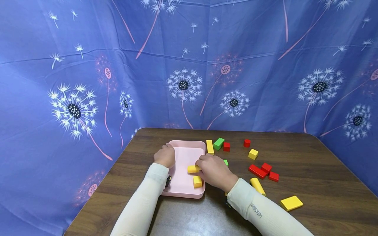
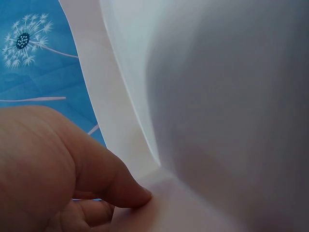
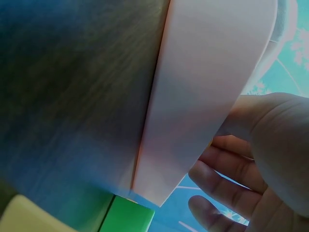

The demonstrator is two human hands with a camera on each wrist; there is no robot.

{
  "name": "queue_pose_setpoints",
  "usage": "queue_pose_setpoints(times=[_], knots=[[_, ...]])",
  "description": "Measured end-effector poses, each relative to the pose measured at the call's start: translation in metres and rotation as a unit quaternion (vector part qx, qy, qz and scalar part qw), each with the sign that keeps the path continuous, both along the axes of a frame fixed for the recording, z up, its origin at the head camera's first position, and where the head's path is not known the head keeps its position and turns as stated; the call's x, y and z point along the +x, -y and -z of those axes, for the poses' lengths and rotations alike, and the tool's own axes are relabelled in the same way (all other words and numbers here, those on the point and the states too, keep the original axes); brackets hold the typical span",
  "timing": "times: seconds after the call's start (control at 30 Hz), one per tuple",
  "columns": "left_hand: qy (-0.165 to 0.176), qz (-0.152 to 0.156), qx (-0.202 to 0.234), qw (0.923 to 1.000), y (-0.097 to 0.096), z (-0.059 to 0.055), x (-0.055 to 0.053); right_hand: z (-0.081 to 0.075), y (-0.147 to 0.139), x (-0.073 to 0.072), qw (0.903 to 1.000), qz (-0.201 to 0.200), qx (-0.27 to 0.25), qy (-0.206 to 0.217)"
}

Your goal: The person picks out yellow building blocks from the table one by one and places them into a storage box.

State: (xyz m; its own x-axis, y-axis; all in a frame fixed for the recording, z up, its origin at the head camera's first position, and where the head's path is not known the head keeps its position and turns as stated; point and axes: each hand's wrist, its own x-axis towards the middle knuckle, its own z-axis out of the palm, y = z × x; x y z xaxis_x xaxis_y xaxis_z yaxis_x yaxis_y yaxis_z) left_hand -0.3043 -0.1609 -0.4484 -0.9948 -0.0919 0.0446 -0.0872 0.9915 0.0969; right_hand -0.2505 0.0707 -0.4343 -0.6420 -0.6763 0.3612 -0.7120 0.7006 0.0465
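A pink tray [image 1: 183,193] stands on the table, and my left hand [image 1: 165,156] grips its left wall, with the thumb pressed on the inside as the left wrist view shows. My right hand [image 1: 217,172] is over the tray's right rim and holds a yellow block [image 1: 193,169] by its right end, above the tray floor. In the right wrist view the block is mostly hidden by the tray wall [image 3: 193,87]; only a sliver shows at the fingers. Another yellow block [image 1: 197,182] lies inside the tray, near the front right corner.
Right of the tray stand a yellow block [image 1: 210,147], a green block [image 1: 219,143] and a red cube [image 1: 226,147]. Further right lie several red blocks [image 1: 257,171], a yellow cube [image 1: 253,154], a yellow cylinder [image 1: 258,186] and a flat yellow block [image 1: 291,203]. A patterned curtain [image 1: 189,65] hangs behind.
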Motion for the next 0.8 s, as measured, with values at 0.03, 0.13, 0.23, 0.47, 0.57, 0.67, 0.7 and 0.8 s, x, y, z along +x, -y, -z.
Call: queue_pose_setpoints(times=[0.03, 0.13, 0.23, 0.47, 0.57, 0.67, 0.7, 0.8], knots=[[-0.001, 0.000, 0.001, 1.0000, 0.0000, -0.0001, 0.0002, 0.0001, 0.0001, 0.0000, 1.0000, 0.000, 0.000, 0.000], [-0.002, 0.000, 0.002, 1.0000, -0.0004, -0.0004, 0.0004, 0.0001, 0.0003, 0.0000, 1.0000, 0.002, 0.002, 0.002], [-0.003, -0.001, 0.002, 1.0000, -0.0006, -0.0004, 0.0000, 0.0000, 0.0006, -0.0001, 1.0000, 0.003, 0.002, 0.004], [0.005, -0.005, 0.000, 1.0000, -0.0003, 0.0003, -0.0014, -0.0007, 0.0011, -0.0006, 0.9999, 0.004, 0.003, 0.014], [0.006, -0.005, 0.001, 1.0000, -0.0008, -0.0001, -0.0014, -0.0005, 0.0010, -0.0010, 0.9998, 0.005, 0.004, 0.017], [0.007, -0.004, 0.001, 1.0000, -0.0009, -0.0008, -0.0013, -0.0005, 0.0007, -0.0012, 0.9998, 0.006, 0.006, 0.019], [0.007, -0.004, 0.002, 1.0000, -0.0010, -0.0010, -0.0012, -0.0004, 0.0007, -0.0011, 0.9998, 0.006, 0.007, 0.020], [0.007, -0.005, 0.000, 1.0000, -0.0010, -0.0009, -0.0011, -0.0004, 0.0008, -0.0009, 0.9997, 0.007, 0.006, 0.022]])
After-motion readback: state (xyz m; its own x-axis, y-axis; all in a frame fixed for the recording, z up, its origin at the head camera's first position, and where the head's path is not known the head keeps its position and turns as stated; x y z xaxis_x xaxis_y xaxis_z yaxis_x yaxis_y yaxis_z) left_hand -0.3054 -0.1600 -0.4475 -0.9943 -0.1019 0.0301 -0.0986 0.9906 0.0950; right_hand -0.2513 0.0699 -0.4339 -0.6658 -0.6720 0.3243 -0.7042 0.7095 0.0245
